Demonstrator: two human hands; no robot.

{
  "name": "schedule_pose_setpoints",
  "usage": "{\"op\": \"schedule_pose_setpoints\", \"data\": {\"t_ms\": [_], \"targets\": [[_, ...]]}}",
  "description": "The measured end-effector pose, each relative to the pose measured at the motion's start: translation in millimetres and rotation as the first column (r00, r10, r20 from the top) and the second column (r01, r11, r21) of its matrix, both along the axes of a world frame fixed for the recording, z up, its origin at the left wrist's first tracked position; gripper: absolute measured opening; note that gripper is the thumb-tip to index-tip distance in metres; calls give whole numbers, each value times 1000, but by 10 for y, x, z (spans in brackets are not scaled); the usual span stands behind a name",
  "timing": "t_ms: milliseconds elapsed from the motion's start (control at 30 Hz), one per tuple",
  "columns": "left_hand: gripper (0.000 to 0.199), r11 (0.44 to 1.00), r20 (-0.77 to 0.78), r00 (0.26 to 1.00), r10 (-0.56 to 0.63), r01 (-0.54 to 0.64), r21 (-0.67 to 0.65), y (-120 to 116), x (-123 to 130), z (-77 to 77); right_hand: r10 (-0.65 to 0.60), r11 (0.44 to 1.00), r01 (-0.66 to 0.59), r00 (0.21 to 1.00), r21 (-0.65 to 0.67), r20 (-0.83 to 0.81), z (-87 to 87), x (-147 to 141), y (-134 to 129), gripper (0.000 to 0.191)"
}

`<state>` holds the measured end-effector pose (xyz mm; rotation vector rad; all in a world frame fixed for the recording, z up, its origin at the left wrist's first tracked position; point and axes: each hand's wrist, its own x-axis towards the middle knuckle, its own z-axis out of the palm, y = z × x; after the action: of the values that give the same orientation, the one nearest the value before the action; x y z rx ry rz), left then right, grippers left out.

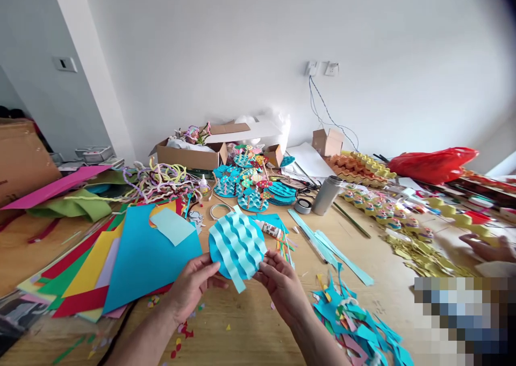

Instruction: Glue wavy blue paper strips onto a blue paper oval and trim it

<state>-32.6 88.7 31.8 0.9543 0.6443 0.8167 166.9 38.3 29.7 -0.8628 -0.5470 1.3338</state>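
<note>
My head carries the camera, so the view looks from above and behind my fingers [207, 271], forward and down past them. They are close to it, a little below its middle, with my forearms [149, 323] entering from the bottom edge. Beyond my fingers it faces the white wall [209, 49]; beneath them it takes in the wooden table [226, 339], reaching widely from a cardboard carton [24, 153] far left of them to a co-worker's hand [492, 249] far right.

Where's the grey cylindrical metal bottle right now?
In the head view, the grey cylindrical metal bottle stands right of centre, just right of the round dark tape roll, beyond the right hand.
</note>
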Motion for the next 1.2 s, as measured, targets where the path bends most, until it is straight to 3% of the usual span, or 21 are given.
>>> {"op": "schedule_pose_setpoints", "data": {"t_ms": [67, 133, 167, 233, 300, 367, 433, 500, 567, 633, 733, 833, 900, 1033, 1200], "targets": [[29, 997, 26, 997, 71, -70, -30, 53, -19, -11, -11, 1000, 10, 993, 4, 116, 38, 85, 2, 46], [22, 986, 70, 984, 161, -157, -62, 103, -41, -17, -137, 990, 142, 923, 14, 358, 58, 241, 12, 43], [18, 976, 93, 973, 209, -202, -77, 123, -50, -21, -204, 975, 221, 826, 31, 526, 57, 326, 17, 37], [13, 954, 126, 948, 292, -281, -100, 149, -63, -31, -198, 955, 295, 515, 45, 834, 25, 470, 21, 24], [13, 939, 138, 931, 339, -326, -112, 154, -65, -40, -34, 962, 271, 188, -18, 982, -36, 541, 16, 20], [15, 937, 131, 930, 345, -332, -109, 144, -55, -41, 134, 968, 219, -50, -120, 990, -111, 546, 6, 15], [20, 943, 111, 938, 329, -319, -99, 127, -38, -32, 216, 966, 187, -193, -180, 957, -188, 522, 2, 9], [24, 949, 94, 946, 312, -304, -90, 114, -22, -19, 220, 967, 184, -238, -178, 946, -254, 505, 7, 10], [23, 951, 90, 949, 302, -295, -89, 108, -12, -7, 170, 972, 193, -197, -132, 966, -301, 512, 16, 10], [21, 954, 96, 951, 293, -284, -97, 108, -8, -1, 80, 977, 205, -78, -63, 994, -325, 537, 26, 8], [26, 956, 99, 955, 279, -267, -119, 110, -4, -2, -62, 982, 188, 213, 21, 975, -328, 572, 42, 19], [33, 959, 96, 961, 259, -244, -146, 110, 5, -10, -38, 996, 88, 537, -11, 843, -298, 550, 67, 32], [33, 959, 93, 965, 247, -229, -170, 110, 14, -18, -11, 998, 48, 693, -31, 721, -261, 500, 90, 44], [30, 954, 115, 968, 222, -191, -233, 99, 29, -23, -41, 999, 51, 848, -4, 528, -133, 386, 104, 51], [24, 916, 119, 964, 237, -181, -359, 61, 42, -24, -56, 998, 47, 910, 32, 412, 37, 349, 37, 41]]}}
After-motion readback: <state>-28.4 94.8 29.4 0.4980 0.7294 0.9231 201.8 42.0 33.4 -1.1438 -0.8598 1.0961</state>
